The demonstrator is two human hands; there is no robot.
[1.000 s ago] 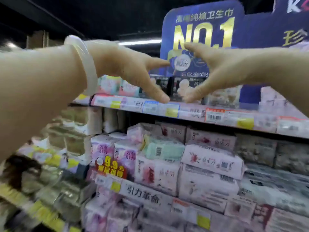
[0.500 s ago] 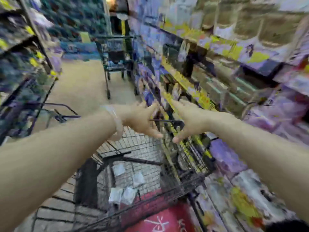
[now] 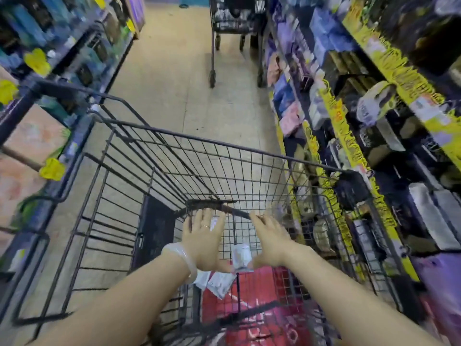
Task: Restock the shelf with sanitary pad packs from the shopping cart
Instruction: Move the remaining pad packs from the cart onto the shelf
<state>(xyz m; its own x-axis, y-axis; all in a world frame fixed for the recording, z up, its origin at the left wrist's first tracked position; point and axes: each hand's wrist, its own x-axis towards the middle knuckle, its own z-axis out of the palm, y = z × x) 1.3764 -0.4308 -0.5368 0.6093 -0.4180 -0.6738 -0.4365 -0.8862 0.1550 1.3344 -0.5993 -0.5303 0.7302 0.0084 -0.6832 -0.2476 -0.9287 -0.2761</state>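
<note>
Both hands reach down into the wire shopping cart [image 3: 159, 156] at the lower middle of the frame. The left hand [image 3: 203, 242], with a pale bangle [image 3: 183, 258] at the wrist, is spread with fingers straight, and the right hand [image 3: 270, 242] is likewise spread flat, holding nothing. A small white pad pack [image 3: 240, 257] lies between their thumbs on the cart's mesh, with more white packs [image 3: 219, 283] just below it. A red bag [image 3: 252, 318] fills the cart's near end. The stocked shelf [image 3: 361, 136] runs along the right edge.
</note>
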